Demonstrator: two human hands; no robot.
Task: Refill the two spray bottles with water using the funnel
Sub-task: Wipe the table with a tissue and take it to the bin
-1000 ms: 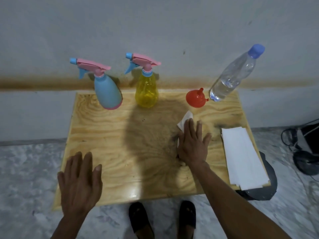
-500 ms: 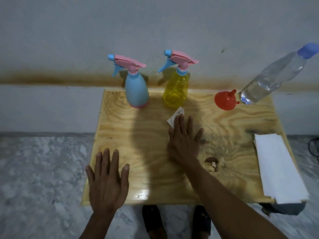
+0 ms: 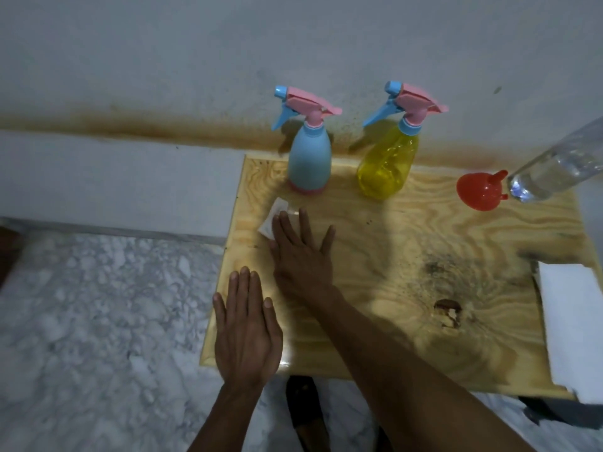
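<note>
At the top centre of your view stand two upright spray bottles, both with pink-and-blue trigger heads on: an opaque blue spray bottle [image 3: 309, 161] and, to its right, a translucent yellow spray bottle [image 3: 387, 166]. The red funnel [image 3: 481, 190] lies tipped at the right, touching the clear water bottle [image 3: 554, 168] at the frame's edge.

Both forearms bare, no sleeves in view. Left hand [image 3: 247, 334] and right hand [image 3: 301, 261]: no rings, no watch. Dark footwear [image 3: 301, 406] worn.

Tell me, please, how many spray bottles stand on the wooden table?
2. The blue spray bottle stands at the table's far edge, and the yellow spray bottle stands to its right. Both are fully visible; none seems hidden.
</note>
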